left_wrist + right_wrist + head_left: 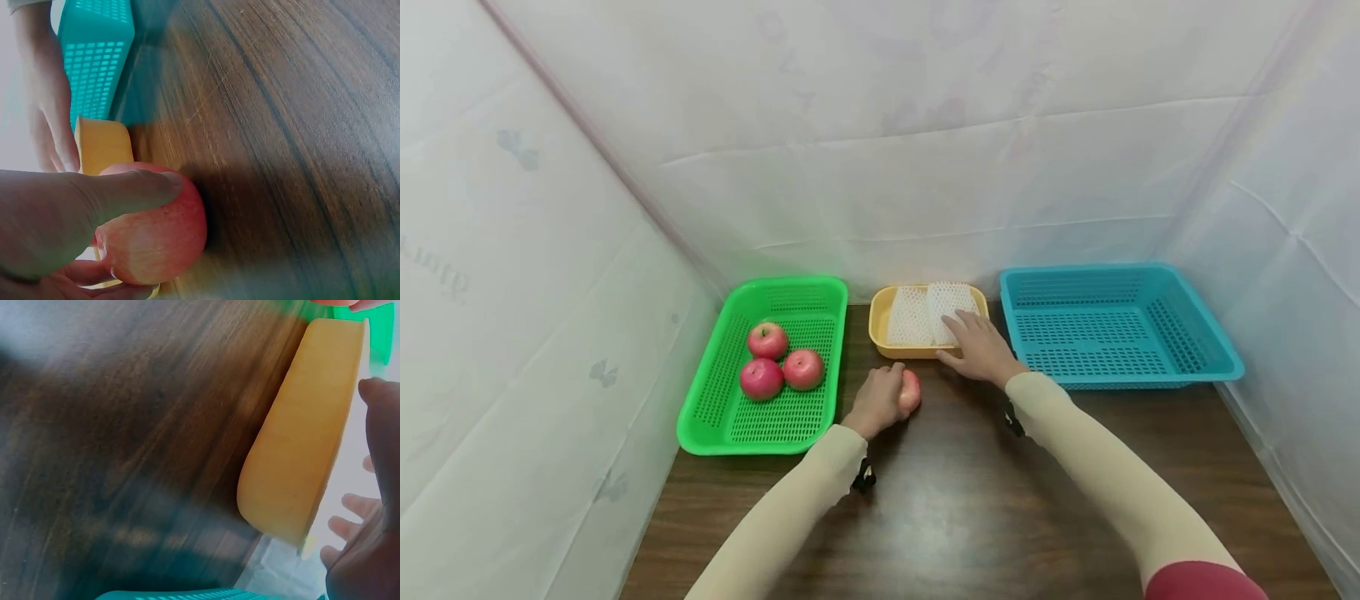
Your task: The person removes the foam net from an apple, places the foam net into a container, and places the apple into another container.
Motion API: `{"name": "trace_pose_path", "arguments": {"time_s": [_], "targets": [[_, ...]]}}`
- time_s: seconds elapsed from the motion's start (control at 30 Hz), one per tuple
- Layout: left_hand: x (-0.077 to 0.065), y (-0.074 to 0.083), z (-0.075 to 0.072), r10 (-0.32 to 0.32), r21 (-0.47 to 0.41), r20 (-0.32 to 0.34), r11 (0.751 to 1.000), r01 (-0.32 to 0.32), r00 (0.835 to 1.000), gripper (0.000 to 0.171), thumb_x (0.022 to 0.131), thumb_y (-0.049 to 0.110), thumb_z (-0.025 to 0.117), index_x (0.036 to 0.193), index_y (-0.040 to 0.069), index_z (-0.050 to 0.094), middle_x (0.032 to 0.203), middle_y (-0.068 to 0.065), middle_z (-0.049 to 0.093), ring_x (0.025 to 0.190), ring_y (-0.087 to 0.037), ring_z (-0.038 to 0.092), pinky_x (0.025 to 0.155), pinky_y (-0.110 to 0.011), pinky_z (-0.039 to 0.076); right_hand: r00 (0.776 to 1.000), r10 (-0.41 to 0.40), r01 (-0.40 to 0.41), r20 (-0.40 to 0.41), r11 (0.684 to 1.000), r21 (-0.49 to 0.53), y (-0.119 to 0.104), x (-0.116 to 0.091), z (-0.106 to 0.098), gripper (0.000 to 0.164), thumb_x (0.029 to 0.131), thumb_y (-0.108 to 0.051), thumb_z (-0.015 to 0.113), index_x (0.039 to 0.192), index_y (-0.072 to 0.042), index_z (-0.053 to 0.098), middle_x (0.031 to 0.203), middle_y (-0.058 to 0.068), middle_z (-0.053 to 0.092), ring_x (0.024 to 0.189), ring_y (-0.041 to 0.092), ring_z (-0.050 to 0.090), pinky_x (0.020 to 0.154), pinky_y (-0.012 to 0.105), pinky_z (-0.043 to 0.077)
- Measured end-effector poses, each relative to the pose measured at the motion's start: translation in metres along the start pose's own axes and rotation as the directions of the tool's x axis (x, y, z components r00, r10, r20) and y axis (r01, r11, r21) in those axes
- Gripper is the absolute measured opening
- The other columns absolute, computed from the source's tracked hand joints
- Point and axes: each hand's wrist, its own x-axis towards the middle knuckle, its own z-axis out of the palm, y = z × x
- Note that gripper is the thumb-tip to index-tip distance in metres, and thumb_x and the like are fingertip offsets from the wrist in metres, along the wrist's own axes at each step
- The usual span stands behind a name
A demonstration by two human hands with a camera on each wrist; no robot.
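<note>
My left hand (877, 398) grips a red apple (156, 228) low over the dark wooden table, in front of a small yellow container (300, 431); in the left wrist view the thumb lies across the apple's top and fingers curl beneath. White foam net sleeves (912, 317) lie side by side in the container. Over its right part reaches my right hand (979, 346), fingers spread and fingertips at the right-hand sleeve in the head view. Whether they touch it I cannot tell, as the right wrist view shows that area washed out.
At the left stands a green basket (767, 447) with three red apples (803, 369) in it. A blue basket (1120, 383) stands at the right, close beside the yellow container. White sheeting (910, 192) hangs behind and along both sides of the wooden table (955, 517).
</note>
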Motion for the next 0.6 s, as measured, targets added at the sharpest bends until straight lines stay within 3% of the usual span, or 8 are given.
{"name": "trace_pose_path", "arguments": {"time_s": [0.3,0.6], "targets": [[0.002,-0.005,-0.009,0.022,-0.02,-0.044,1.0,-0.023,0.999,0.067,0.073,0.01,0.09,0.132,0.004,0.057,0.119,-0.02,0.064,0.109,-0.041,0.061,0.088,-0.051,0.056,0.992,-0.129,0.129,-0.017,0.991,0.016,-0.005,-0.011,0.008,0.101,0.085,-0.053,0.08,0.162,-0.015,0.028,0.168,0.014,0.023,0.154,0.037,0.018,0.124,0.056,0.016],[0.003,-0.012,-0.024,0.036,-0.06,-0.004,0.998,-0.036,0.999,0.072,0.074,0.011,0.091,0.136,0.005,0.054,0.127,-0.017,0.063,0.113,-0.033,0.062,0.095,-0.047,0.054,0.979,-0.201,0.203,-0.041,0.977,0.065,-0.018,-0.016,0.015,0.112,0.076,-0.062,0.083,0.161,-0.015,0.028,0.166,0.01,0.027,0.154,0.032,0.022,0.124,0.05,0.02]]}}
